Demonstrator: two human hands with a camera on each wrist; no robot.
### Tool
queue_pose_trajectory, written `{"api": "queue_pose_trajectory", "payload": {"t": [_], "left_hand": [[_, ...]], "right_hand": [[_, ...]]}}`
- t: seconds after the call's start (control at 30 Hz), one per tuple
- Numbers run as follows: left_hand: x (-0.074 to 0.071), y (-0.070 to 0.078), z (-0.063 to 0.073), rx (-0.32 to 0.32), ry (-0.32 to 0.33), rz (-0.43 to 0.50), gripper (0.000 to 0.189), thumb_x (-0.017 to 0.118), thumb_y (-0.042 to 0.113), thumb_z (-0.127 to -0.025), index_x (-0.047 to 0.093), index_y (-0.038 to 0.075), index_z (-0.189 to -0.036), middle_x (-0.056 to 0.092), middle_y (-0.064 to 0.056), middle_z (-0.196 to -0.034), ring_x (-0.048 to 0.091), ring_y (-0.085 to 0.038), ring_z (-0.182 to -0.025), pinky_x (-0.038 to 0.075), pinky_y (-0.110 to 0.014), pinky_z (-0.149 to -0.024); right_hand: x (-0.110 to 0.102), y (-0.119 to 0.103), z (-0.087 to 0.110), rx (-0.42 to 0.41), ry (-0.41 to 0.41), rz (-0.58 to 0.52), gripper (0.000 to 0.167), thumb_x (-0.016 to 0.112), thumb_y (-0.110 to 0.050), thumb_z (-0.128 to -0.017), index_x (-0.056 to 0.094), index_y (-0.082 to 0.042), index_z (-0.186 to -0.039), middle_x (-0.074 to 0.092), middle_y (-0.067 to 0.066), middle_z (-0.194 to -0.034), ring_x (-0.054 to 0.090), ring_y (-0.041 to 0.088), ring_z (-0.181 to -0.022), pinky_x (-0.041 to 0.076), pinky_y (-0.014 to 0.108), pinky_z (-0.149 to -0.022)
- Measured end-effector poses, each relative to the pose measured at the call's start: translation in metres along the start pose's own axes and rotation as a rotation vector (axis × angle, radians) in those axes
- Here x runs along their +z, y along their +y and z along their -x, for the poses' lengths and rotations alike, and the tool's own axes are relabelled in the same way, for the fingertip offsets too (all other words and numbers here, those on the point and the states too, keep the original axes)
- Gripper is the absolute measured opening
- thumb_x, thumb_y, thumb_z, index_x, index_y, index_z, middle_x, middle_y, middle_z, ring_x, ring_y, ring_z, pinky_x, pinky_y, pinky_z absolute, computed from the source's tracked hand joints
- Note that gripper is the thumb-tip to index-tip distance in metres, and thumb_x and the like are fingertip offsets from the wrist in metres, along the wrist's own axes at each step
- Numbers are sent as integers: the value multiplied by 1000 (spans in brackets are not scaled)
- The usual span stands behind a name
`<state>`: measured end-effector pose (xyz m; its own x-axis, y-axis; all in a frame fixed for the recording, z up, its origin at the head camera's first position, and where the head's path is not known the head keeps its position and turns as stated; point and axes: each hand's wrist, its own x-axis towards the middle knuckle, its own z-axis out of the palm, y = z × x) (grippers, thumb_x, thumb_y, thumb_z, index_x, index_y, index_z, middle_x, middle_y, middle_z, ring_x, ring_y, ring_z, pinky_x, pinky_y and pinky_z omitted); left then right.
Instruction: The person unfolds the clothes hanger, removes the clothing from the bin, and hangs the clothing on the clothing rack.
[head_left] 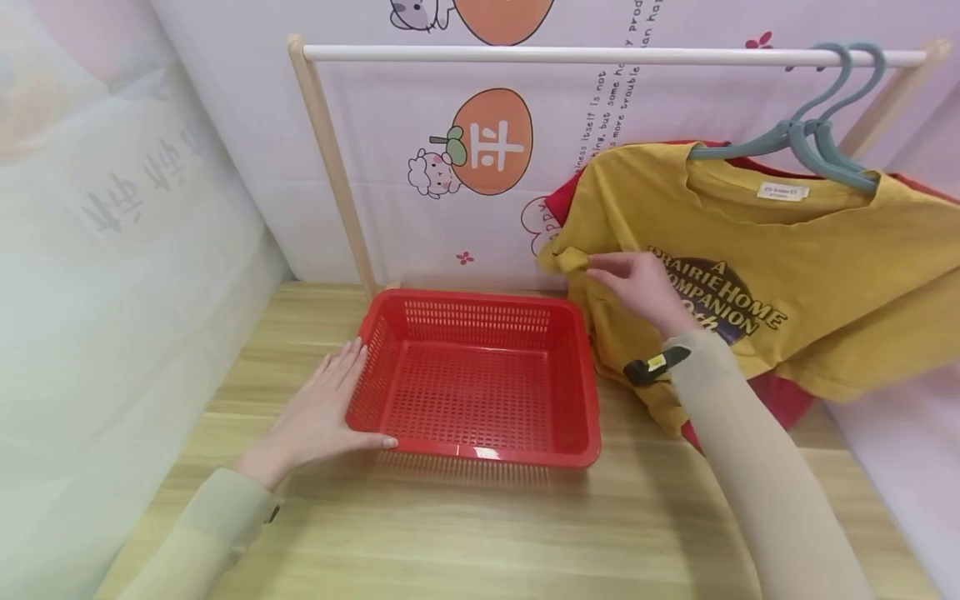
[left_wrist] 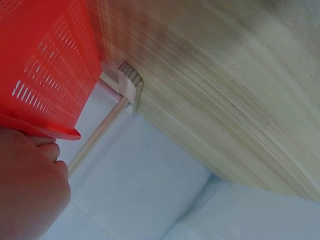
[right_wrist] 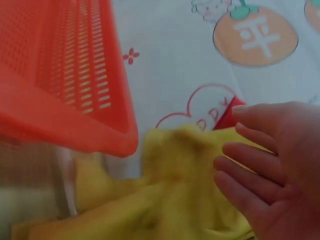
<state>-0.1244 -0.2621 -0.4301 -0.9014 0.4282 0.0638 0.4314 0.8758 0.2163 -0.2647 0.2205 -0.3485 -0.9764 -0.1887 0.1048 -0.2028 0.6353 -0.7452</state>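
At the left front corner of the red plastic basket (head_left: 487, 452), my left hand (head_left: 322, 417) touches the rim. Its fingers lie along the left side, and the thumb reaches over the front rim. In the left wrist view, that hand (left_wrist: 32, 182) is just below the basket's rim (left_wrist: 40, 127). My right hand (head_left: 637, 283) is at the sleeve of a yellow printed T-shirt (head_left: 630, 208), whose edge is bunched near the fingertips. The right wrist view shows this hand (right_wrist: 265, 165) with fingers extended and apart, beside the blurred yellow cloth (right_wrist: 185, 175).
A white rail (head_left: 600, 56) on wooden posts (head_left: 333, 158) spans the back. Two blue-grey hangers (head_left: 817, 137) hang at its right end. Red cloth (head_left: 783, 400) shows behind the yellow T-shirt. The basket stands on a wood-grain table (head_left: 465, 533), before a printed backdrop (head_left: 420, 233).
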Motion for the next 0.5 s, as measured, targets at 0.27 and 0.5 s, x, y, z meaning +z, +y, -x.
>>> {"api": "queue_pose_trajectory", "payload": {"t": [0.27, 0.5], "left_hand": [[-4, 2, 1, -7, 10, 16, 140, 58, 92, -70, 9, -2, -161, 5, -17, -168, 3, -29, -155, 7, -49, -123], [-6, 3, 5, -17, 3, 31, 139, 59, 91, -70, 10, -2, -161, 6, -17, -168, 3, -29, -155, 9, -51, -123]], "right_hand": [[-18, 18, 44, -24, 97, 165, 43, 80, -39, -90, 75, -7, -119, 74, 12, -112, 70, 26, -99, 56, 34, -81], [-13, 79, 86, 2, -169, 374, 49, 89, -34, -80, 76, -3, -115, 74, 13, -109, 69, 29, -94, 56, 51, -83]]}}
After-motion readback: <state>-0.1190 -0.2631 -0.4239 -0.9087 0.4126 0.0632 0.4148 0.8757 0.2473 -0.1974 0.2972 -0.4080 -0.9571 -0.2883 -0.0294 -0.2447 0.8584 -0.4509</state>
